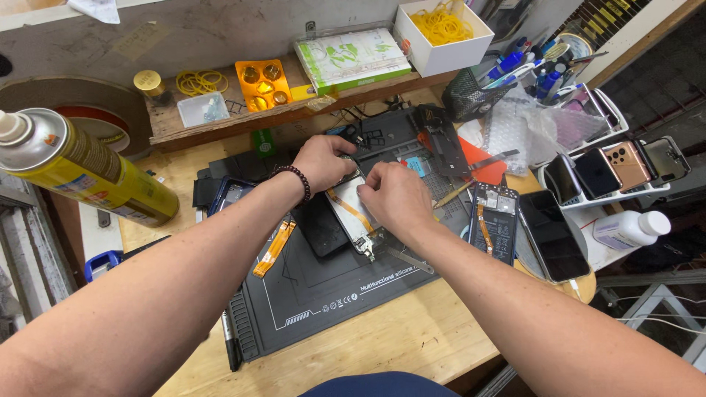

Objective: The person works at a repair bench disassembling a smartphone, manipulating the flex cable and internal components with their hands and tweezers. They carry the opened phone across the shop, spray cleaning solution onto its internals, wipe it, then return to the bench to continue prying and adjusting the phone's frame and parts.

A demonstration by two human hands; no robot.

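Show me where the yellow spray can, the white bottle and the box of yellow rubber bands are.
yellow spray can [88,173]: head view, middle of its yellow body.
white bottle [625,229]: head view, side of its body.
box of yellow rubber bands [448,55]: head view, white front wall.

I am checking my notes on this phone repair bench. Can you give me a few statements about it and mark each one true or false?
1. Both the left hand and the right hand touch the opened phone. True.
2. The phone lies on bare wood. False: it lies on a dark mat.
3. A beaded bracelet sits on the left wrist. True.
4. The yellow spray can stands right of the hands. False: it lies on the left.
5. The white box holds yellow rubber bands. True.
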